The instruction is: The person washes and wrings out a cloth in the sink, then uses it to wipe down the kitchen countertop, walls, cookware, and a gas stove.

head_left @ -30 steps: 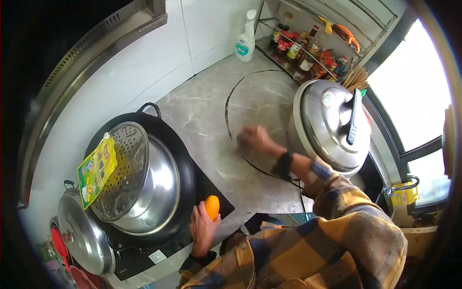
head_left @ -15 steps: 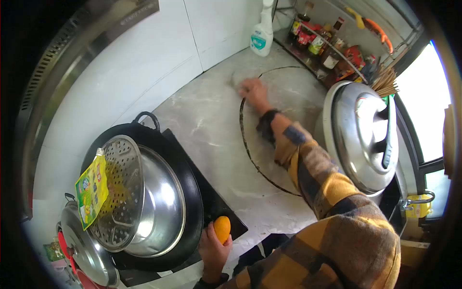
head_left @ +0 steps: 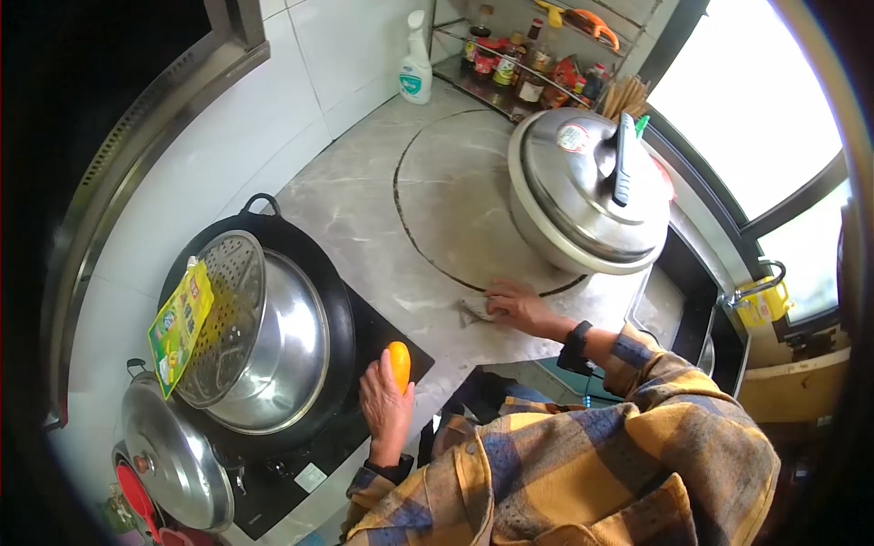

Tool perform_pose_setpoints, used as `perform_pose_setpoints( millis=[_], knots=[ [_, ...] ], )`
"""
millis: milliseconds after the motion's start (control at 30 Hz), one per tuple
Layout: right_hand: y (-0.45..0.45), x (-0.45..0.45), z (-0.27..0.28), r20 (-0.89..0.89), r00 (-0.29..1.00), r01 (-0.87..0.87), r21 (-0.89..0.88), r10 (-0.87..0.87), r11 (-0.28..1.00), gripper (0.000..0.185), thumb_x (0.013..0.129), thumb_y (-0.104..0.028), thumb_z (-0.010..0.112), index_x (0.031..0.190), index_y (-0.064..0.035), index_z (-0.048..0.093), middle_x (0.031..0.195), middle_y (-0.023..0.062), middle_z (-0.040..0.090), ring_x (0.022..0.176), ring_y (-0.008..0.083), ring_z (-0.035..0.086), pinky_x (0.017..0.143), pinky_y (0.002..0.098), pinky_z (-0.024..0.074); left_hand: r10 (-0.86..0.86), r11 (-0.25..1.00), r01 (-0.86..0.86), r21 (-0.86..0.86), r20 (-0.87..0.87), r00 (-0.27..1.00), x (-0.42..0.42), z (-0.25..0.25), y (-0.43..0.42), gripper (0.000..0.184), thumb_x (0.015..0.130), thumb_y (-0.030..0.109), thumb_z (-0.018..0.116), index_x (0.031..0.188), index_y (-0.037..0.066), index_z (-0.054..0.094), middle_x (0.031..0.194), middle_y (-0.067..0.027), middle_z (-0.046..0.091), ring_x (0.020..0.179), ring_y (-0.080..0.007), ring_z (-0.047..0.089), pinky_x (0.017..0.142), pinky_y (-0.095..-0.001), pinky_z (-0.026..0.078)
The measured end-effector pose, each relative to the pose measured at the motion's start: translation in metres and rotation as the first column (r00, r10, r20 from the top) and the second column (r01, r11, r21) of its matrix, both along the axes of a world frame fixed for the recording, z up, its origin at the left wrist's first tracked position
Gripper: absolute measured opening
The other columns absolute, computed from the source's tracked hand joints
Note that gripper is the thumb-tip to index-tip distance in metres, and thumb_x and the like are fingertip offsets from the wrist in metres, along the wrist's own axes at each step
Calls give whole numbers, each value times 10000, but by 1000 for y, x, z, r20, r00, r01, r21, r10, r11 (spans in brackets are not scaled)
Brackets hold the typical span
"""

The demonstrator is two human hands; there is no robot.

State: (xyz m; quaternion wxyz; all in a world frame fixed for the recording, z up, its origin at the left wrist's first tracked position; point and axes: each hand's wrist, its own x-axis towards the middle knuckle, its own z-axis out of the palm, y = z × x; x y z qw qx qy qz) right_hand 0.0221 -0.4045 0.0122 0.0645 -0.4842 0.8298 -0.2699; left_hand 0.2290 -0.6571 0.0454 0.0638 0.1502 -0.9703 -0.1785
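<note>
1. While your right hand holds one grey cloth bunched under its fingers, that cloth lies on the marbled grey counter, near the dark curved line.
2. Your left hand grips one orange oval item at the black cooktop's edge.
3. Beside you on the left sit one wok, one perforated steamer, one steel bowl and one yellow packet.
4. Farther right stands one lidded pot; one spray bottle stands by the white tiled wall.
</note>
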Motion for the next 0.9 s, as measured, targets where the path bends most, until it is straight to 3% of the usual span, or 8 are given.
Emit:
perform_pose_setpoints(
  millis=[233, 333, 367, 400, 533, 633, 767, 900],
  knots=[
    [89, 29, 18, 22, 962, 261, 217, -272, 941, 211, 714, -174, 673, 908, -115, 615, 1247, 79, 493, 1215, 301, 386, 986, 425, 303, -57, 998, 58, 8, -91, 994, -5, -10, 16, 710, 655, 100, 709, 1273, 107, 359, 1071, -133, 495, 940, -320, 517, 781, -419, 451],
    [126, 32, 11, 388, 759, 576, -27, -522, 817, 263, 745, -185, 658, 1001, -129, 632, 1268, 72, 487, 1217, 264, 391, 979, 403, 324, -136, 991, 136, -9, -123, 983, -21, -9, 34, 684, 656, 92, 703, 1257, 108, 378, 1061, -118, 504, 928, -318, 526, 764, -418, 458],
    [143, 29, 10, 449, 674, 698, -128, -586, 705, 320, 773, -196, 659, 1076, -107, 611, 1205, 86, 526, 1131, 225, 472, 953, 368, 368, -158, 987, 158, -10, -117, 980, -27, -10, 41, 684, 656, 92, 702, 1258, 110, 377, 1065, -116, 504, 928, -316, 526, 759, -417, 458],
    [162, 25, 2, 789, 428, 869, -224, -441, 441, 308, 805, -199, 639, 1077, -60, 595, 1173, 58, 542, 1054, 189, 529, 891, 303, 414, -180, 984, 180, -10, -111, 977, -34, -12, 49, 685, 656, 91, 701, 1259, 111, 376, 1068, -113, 505, 928, -315, 527, 755, -416, 459],
    [259, -25, 0, 949, 36, 992, -71, -314, -100, 479, 887, -325, 532, 1238, -16, 433, 1165, 97, 518, 985, 203, 536, 808, 331, 456, -116, 989, 118, -88, 22, 993, -54, -7, 77, 751, 619, 113, 742, 1278, 106, 382, 1152, -111, 473, 1042, -307, 468, 844, -418, 400],
    [304, -81, 14, 987, 37, 997, -47, -159, -56, 562, 888, -438, 491, 1269, -35, 404, 1194, 84, 498, 980, 186, 510, 790, 323, 449, -77, 990, 88, -105, 109, 991, -63, 10, 93, 792, 612, 188, 765, 1291, 91, 368, 1232, -129, 429, 1130, -326, 404, 924, -446, 332],
    [326, -135, 56, 960, 281, 935, -272, -11, 228, 559, 922, -460, 398, 1282, -32, 389, 1202, 77, 500, 1031, 149, 503, 821, 293, 421, -6, 983, 45, -179, 211, 977, -73, 8, 114, 781, 654, 253, 739, 1302, 67, 343, 1302, -167, 370, 1226, -349, 315, 1015, -490, 241],
    [310, -166, 56, 885, 465, 855, -437, -39, 279, 458, 961, -319, 373, 1196, 64, 463, 1231, 94, 493, 1107, 162, 468, 962, 303, 340, 40, 979, 13, -205, 254, 966, -81, 4, 131, 756, 672, 273, 724, 1292, 58, 348, 1301, -174, 370, 1234, -343, 305, 1019, -515, 233]
  ],
)
